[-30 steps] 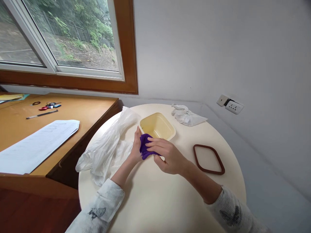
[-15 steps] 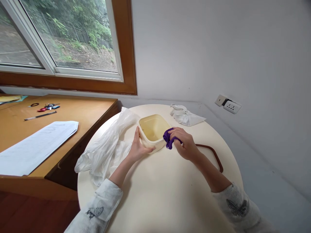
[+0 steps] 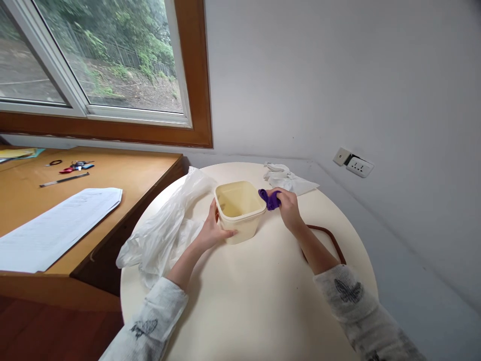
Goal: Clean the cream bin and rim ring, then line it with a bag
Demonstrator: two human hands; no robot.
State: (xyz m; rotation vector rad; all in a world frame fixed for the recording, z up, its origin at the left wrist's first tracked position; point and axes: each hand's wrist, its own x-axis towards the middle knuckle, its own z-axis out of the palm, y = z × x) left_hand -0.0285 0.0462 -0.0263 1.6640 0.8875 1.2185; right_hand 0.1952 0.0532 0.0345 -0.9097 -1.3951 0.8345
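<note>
A cream-coloured square plastic container (image 3: 244, 226) stands upright on the round table, its top uncovered. My left hand (image 3: 211, 231) grips its left side, thumb along the front and fingers round the far left corner. Bunched in my right hand (image 3: 288, 206) is a purple cloth (image 3: 271, 199), at the right rim of the container; whether cloth and rim touch is hard to tell. A brown handle-like loop (image 3: 330, 235) lies on the table, partly hidden behind my right forearm.
Crumpled white plastic bags lie on the round table (image 3: 240, 301): a large bag (image 3: 165, 230) on the left and a small bag (image 3: 287, 178) at the back. A wooden desk (image 3: 150, 170) on the left bears papers (image 3: 71, 225), a pen (image 3: 63, 179) and keys (image 3: 78, 165). A wall stands behind.
My right hand has moved slightly away from me with the purple cloth, along the container's right side. The container now sits more level, and my left hand keeps its grip.
</note>
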